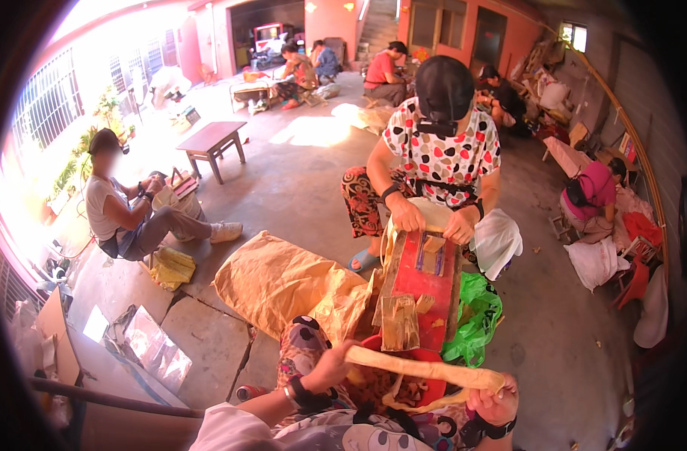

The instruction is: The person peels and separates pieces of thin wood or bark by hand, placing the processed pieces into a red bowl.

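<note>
A long pale-yellow pliable strip (419,366), its material unclear, stretches across my lap. One end is gripped in my left hand (333,369). My right hand (494,399) holds it where it folds back, and a loose tail hangs down towards my lap. Under the strip stands a red plastic basin (433,388) with brown scraps inside, partly hidden. Just beyond my hands a red-covered board (422,282) slopes up towards a facing person. Wooden blocks (399,322) are fixed at its near end. That person's hands (433,221) press a similar pale strip at its far end.
A large brown paper sack (287,279) lies left of the board, a green plastic bag (478,315) to its right. The facing person (442,141) sits close. Another person (118,197) sits on the left near a low wooden table (212,138). Several people work further back.
</note>
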Demonstrator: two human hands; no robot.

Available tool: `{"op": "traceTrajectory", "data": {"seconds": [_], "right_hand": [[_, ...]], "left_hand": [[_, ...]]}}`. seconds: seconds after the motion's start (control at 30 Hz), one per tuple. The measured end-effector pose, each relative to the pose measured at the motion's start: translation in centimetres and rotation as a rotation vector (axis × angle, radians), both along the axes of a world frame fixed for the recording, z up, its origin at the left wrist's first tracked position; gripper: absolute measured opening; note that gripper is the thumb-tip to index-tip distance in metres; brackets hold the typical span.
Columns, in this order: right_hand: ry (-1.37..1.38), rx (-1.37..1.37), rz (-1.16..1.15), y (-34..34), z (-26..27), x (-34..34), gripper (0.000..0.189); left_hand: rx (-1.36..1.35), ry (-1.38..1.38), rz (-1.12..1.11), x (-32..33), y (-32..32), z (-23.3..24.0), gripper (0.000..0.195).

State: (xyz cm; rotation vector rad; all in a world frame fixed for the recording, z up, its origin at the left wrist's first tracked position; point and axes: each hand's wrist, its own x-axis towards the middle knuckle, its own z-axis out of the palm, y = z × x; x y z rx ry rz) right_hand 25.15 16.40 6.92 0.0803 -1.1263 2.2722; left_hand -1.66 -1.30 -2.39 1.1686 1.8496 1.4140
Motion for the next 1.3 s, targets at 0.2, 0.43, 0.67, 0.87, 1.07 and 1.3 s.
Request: {"op": "traceTrajectory", "data": {"seconds": [0.2,0.43,0.67,0.87,1.07,1.3], "right_hand": [[-0.960,0.768,-0.001,-0.4,-2.3,-2.1,0.058],[-0.799,0.412,0.282,-4.8,-5.3,-6.0,0.043],[-0.826,0.319,0.273,0.6,-2.5,-0.3,0.014],[-0.998,0.434,0.361,-1.2,-4.0,-3.7,0.017],[-0.882,0.139,0.430,-2.4,-4.4,-4.7,0.016],[-0.806,-0.054,0.557,-2.4,-5.7,-4.2,0.018]], "left_hand": [[0.192,0.615,-0.022,1.3,-0.3,9.2,0.028],[0.058,0.790,-0.220,4.5,1.2,5.8,0.031],[-0.076,0.672,-0.047,-1.1,-1.0,2.2,0.023],[0.193,0.528,-0.281,3.2,1.1,4.5,0.038],[0.026,0.228,-0.476,4.9,1.9,1.3,0.046],[0.053,0.415,-0.308,2.9,2.2,-0.5,0.036]]}}
